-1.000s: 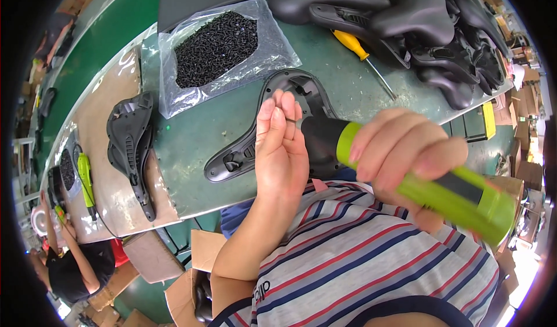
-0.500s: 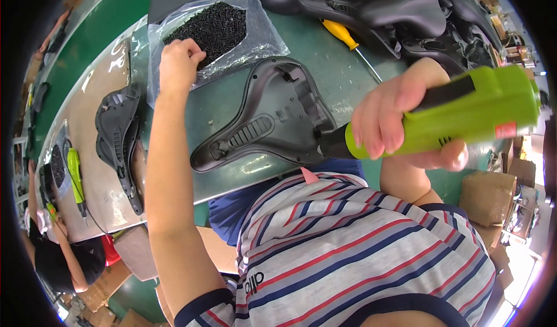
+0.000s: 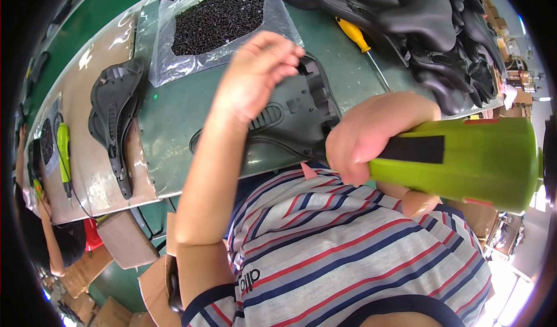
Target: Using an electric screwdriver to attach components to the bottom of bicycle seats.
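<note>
A black bicycle saddle (image 3: 304,98) lies underside up on the green table in front of me, partly hidden by my left forearm and hand. My right hand (image 3: 377,132) is wrapped round a bright green electric screwdriver (image 3: 476,161), its dark nose at the saddle's rear edge nearest me. The bit's tip is hidden. Over the saddle's far side hovers my left hand (image 3: 261,71), its fingers curled together; whatever they pinch is too small to make out. Beyond it, an open clear plastic bag (image 3: 168,66) holds a heap of small black screws (image 3: 217,22).
Black saddles (image 3: 418,19) are piled at the far right, beside a yellow-handled screwdriver (image 3: 354,34). More saddle parts (image 3: 114,118) lie at left. Farther left are another green electric screwdriver (image 3: 64,153) and a co-worker's arm (image 3: 52,240). Cardboard boxes (image 3: 156,289) stand below the table.
My left hand has moved from the screw heap rightward and nearer, over the saddle. The electric screwdriver's back end has swung lower and toward me, still in my right hand.
</note>
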Demonstrator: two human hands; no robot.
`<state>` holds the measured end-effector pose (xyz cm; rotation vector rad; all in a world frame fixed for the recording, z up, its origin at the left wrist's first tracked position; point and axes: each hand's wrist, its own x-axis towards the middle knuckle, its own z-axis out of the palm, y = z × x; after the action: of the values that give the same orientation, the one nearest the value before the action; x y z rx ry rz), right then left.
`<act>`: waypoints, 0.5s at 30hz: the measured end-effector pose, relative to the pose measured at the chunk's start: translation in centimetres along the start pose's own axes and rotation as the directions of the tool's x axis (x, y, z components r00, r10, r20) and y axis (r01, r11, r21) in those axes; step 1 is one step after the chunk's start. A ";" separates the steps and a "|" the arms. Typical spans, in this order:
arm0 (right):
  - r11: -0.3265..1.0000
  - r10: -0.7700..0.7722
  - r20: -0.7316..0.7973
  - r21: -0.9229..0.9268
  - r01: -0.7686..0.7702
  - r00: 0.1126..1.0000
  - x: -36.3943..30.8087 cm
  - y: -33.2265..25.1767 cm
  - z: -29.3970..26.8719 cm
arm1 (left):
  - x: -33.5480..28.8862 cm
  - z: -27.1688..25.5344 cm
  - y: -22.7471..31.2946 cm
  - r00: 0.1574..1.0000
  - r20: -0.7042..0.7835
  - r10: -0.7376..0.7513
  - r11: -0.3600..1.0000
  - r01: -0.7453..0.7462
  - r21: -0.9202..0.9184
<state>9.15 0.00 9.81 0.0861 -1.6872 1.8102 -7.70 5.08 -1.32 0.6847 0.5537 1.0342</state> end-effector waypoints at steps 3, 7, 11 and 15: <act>0.999 0.053 0.090 0.005 -0.054 0.995 1.3 -0.2 0.2 | -0.5 1.7 -2.5 0.995 0.090 -0.029 0.999 0.031 -0.019; 0.973 0.137 0.084 -0.196 -0.119 0.987 0.9 -0.5 0.4 | -0.1 2.4 -3.1 0.992 0.123 -0.036 0.992 0.020 0.126; 0.916 0.206 0.086 -0.366 -0.162 0.975 0.4 0.6 0.5 | -0.1 2.0 -3.2 0.993 0.114 -0.023 0.989 0.005 0.151; 0.917 0.180 0.106 -0.379 -0.128 0.978 1.0 -0.2 0.7 | -0.3 2.3 -3.2 0.994 0.109 -0.027 0.983 0.006 0.181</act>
<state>8.17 -0.27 10.57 -0.0885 -2.1628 1.5900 -4.38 3.13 -2.09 0.8910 0.5593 0.9314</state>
